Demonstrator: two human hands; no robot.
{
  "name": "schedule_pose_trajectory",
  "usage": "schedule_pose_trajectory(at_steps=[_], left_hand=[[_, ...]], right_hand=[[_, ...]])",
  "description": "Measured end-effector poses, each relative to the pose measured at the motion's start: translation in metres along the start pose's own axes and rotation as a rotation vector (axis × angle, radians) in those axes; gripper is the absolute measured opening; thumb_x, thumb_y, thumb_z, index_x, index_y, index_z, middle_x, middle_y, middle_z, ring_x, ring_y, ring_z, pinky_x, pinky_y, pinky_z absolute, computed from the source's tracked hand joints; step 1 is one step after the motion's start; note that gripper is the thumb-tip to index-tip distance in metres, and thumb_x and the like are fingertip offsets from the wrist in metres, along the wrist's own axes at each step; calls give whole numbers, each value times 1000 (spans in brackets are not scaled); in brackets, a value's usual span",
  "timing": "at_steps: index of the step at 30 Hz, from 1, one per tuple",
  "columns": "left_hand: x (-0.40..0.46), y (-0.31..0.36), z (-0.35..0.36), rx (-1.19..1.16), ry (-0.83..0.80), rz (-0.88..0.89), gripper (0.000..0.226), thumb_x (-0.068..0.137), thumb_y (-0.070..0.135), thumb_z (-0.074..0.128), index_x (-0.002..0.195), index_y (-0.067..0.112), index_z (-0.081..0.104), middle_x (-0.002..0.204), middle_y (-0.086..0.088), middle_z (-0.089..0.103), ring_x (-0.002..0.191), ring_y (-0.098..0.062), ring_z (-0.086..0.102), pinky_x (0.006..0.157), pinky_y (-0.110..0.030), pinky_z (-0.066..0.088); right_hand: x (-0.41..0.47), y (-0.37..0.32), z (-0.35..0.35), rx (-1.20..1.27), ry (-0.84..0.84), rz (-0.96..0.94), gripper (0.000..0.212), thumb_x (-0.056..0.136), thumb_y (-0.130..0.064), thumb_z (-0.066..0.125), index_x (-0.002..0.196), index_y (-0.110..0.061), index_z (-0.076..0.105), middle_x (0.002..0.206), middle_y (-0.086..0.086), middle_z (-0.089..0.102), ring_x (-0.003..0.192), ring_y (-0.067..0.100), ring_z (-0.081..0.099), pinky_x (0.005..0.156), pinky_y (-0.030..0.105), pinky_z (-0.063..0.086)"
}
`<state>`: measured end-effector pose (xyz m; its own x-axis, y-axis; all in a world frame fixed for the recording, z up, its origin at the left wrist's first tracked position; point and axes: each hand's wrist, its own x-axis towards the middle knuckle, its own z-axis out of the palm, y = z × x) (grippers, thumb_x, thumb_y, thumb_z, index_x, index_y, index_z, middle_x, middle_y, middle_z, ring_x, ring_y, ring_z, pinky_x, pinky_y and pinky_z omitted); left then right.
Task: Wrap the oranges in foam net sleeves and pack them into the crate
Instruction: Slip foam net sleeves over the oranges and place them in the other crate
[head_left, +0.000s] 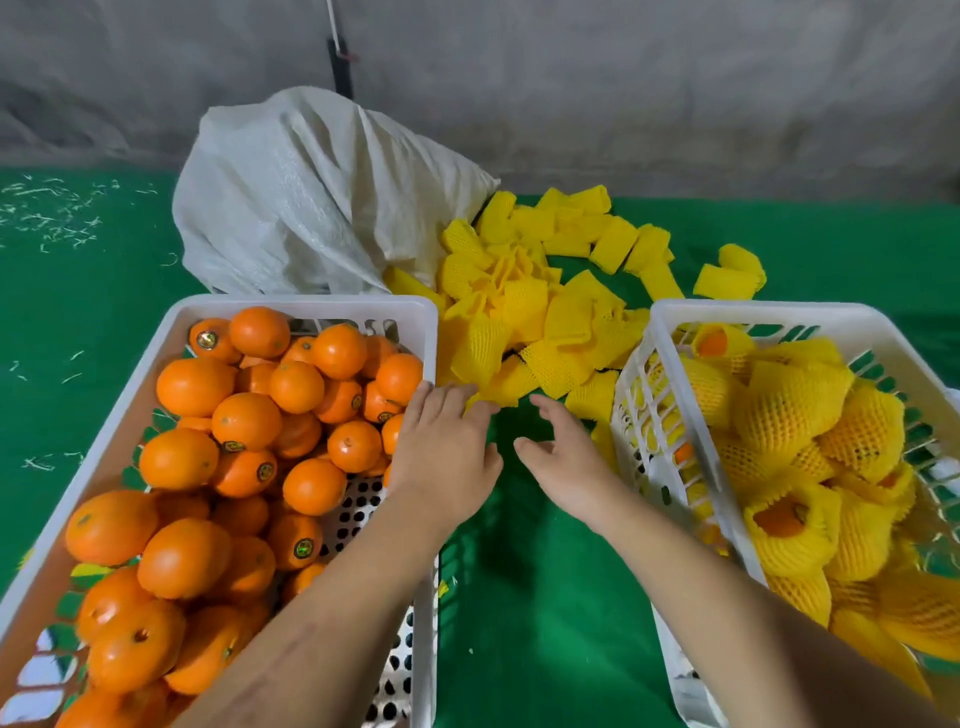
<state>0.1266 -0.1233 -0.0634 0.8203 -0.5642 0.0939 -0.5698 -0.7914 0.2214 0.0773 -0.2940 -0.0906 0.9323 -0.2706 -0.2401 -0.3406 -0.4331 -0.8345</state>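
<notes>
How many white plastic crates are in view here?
2. One crate on the left holds bare oranges; the other crate on the right holds oranges already in yellow foam sleeves. Neither is fully in frame.

Even bright light, soft shadows, wide-angle bending at edges, slight blur.

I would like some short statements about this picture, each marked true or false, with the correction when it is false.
1. The left crate holds bare oranges. True.
2. The right crate is full of loose sleeves only. False: its sleeves hold oranges.
3. Both hands grip an orange. False: the left hand and right hand hold nothing, fingers relaxed, near the foam sleeve pile.
4. A white sack lies behind the left crate. True.
5. The surface is red. False: it is green.
</notes>
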Motion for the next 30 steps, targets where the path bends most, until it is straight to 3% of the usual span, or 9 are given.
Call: schedule_pose_trajectory(at_steps=[4, 7, 9, 11, 14, 17, 20, 25, 30], left_hand=[[37, 6, 6, 129, -106, 42, 55, 104, 39, 47, 157, 24, 40, 154, -3, 49, 149, -27, 38, 131, -49, 1], [72, 21, 21, -133, -119, -6, 59, 103, 28, 52, 160, 22, 35, 157, -9, 46, 148, -32, 37, 129, -47, 12], [98, 24, 32, -305, -127, -130, 67, 102, 28, 55, 163, 22, 29, 165, -13, 34, 154, -35, 27, 126, -48, 18], [126, 20, 42, -364, -97, -257, 76, 100, 34, 59, 165, 24, 22, 171, -18, 17, 160, -36, 11, 128, -49, 13], [163, 6, 52, -381, -75, -372, 87, 98, 39, 63, 167, 34, 11, 174, -17, -2, 159, -43, 4, 128, -51, 9], [189, -8, 68, -428, -143, -434, 94, 100, 37, 66, 168, 37, 0, 173, -16, -15, 158, -45, 15, 124, -48, 24], [209, -23, 86, -549, -158, -532, 99, 100, 31, 65, 167, 37, -8, 171, -17, -25, 155, -45, 25, 117, -48, 35], [247, -34, 109, -735, -91, -668, 102, 96, 53, 70, 165, 46, -5, 170, -11, -27, 151, -44, 32, 114, -43, 37], [274, -44, 140, -836, -81, -674, 99, 90, 70, 67, 167, 43, 11, 174, -10, -11, 158, -39, 18, 122, -46, 28]], right_hand=[[28, 2, 7, 89, 20, -5, 60, 102, -25, 60, 156, -31, 35, 158, -3, 39, 109, -2, 57, 90, 22, 44], [52, 3, 3, 104, 157, -1, 53, 102, -12, 56, 153, -18, 44, 153, 6, 47, 133, 21, 53, 110, 37, 45], [70, -1, -9, 66, 302, -36, 48, 98, -8, 57, 146, -14, 51, 142, 11, 51, 129, 29, 53, 111, 46, 43], [88, -6, -24, -29, 478, -112, 46, 94, -8, 60, 140, -13, 56, 139, 12, 50, 130, 32, 50, 112, 44, 38], [120, -11, -42, -166, 617, -197, 50, 93, -14, 61, 143, -14, 54, 152, 15, 41, 141, 35, 37, 114, 43, 29], [163, -2, -50, -176, 524, -133, 64, 97, -25, 60, 157, -17, 37, 167, 19, 18, 155, 38, 15, 124, 47, 16], [210, 18, -60, -250, 426, 89, 76, 99, -49, 54, 163, -32, 16, 172, 11, -2, 156, 43, -2, 124, 55, 9], [270, 50, -67, -58, 438, 440, 81, 96, -68, 43, 163, -42, 7, 172, 10, -9, 153, 53, 2, 121, 64, 9], [305, 67, -51, -6, 375, 443, 77, 95, -68, 42, 162, -37, 22, 172, 13, 3, 153, 45, 17, 123, 59, 18]])
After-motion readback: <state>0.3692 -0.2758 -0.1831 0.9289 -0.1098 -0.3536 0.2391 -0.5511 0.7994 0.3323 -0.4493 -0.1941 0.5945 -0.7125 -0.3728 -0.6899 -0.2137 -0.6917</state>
